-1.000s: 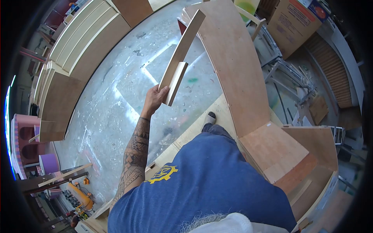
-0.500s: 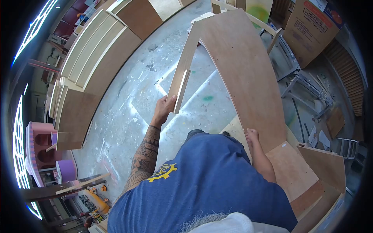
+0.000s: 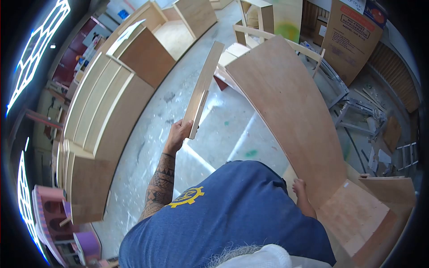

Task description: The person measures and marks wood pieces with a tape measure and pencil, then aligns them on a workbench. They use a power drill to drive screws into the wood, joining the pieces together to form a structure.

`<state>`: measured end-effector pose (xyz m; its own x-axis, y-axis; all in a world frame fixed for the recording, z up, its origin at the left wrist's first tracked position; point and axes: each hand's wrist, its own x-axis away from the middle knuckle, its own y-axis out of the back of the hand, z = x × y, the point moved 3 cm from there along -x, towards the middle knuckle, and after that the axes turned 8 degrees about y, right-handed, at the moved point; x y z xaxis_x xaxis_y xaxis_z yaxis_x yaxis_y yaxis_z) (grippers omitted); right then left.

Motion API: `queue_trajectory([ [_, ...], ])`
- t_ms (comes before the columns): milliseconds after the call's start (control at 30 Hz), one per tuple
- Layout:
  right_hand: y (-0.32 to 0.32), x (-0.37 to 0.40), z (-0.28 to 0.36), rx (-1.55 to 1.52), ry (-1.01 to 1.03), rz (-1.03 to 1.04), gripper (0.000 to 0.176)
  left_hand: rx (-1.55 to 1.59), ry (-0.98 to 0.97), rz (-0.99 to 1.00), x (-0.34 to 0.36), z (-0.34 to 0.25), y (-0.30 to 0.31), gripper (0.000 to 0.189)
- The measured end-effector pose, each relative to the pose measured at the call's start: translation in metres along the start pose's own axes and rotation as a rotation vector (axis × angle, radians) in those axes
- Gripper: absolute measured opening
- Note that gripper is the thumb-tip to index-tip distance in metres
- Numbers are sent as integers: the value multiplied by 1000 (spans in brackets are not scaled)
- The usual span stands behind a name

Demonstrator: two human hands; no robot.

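My left hand (image 3: pixel 178 135) grips the lower end of two long plywood strips (image 3: pixel 203 87) held together, pointing away from me over the concrete floor. My right hand (image 3: pixel 300 186) rests at the near lower edge of a large brown plywood panel (image 3: pixel 290 111) that stands tilted on my right; I cannot tell whether the fingers close around its edge. My blue shirt hides my lower body and part of the right arm.
Wooden cabinets (image 3: pixel 105 111) line the left side, more open cabinet boxes (image 3: pixel 178 22) stand at the back. A cardboard box (image 3: pixel 351 31) and metal stands (image 3: pixel 357 111) lie at the right. A plywood box (image 3: pixel 371 214) sits at my near right. Pink furniture (image 3: pixel 49 214) stands far left.
The view has swung forward as I move along the floor. My left hand still carries the strips, now held lower and more upright. My right hand came into view at the panel's edge.
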<state>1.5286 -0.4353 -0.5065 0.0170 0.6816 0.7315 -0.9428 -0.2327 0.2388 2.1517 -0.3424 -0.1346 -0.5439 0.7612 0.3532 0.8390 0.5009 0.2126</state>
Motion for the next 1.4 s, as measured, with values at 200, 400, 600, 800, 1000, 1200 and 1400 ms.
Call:
queue_trajectory([
  [200, -143, 18, -22, -249, -168, -265, 34, 1, -12, 147, -157, -12, 62, 39],
  [400, -235, 3, 36, 465, 355, -22, 35, -74, -33, 329, -275, -24, 38, 43],
  [600, -218, -58, 161, 140, 542, -311, 21, -43, 15, 424, -364, -33, -7, 40],
  [800, -205, -94, 355, -445, 678, -647, 22, -59, 70, 520, -429, -55, -35, 43],
  [1000, -258, -85, 493, -448, 741, -531, 26, -110, 96, 619, -476, -58, -77, 41],
  [1200, -339, -52, 532, -286, 800, -399, 23, -126, 135, 719, -506, -40, -104, 38],
  [1400, -388, -30, 596, -403, 738, -401, 35, 194, 362, 1167, -532, -71, -94, 40],
])
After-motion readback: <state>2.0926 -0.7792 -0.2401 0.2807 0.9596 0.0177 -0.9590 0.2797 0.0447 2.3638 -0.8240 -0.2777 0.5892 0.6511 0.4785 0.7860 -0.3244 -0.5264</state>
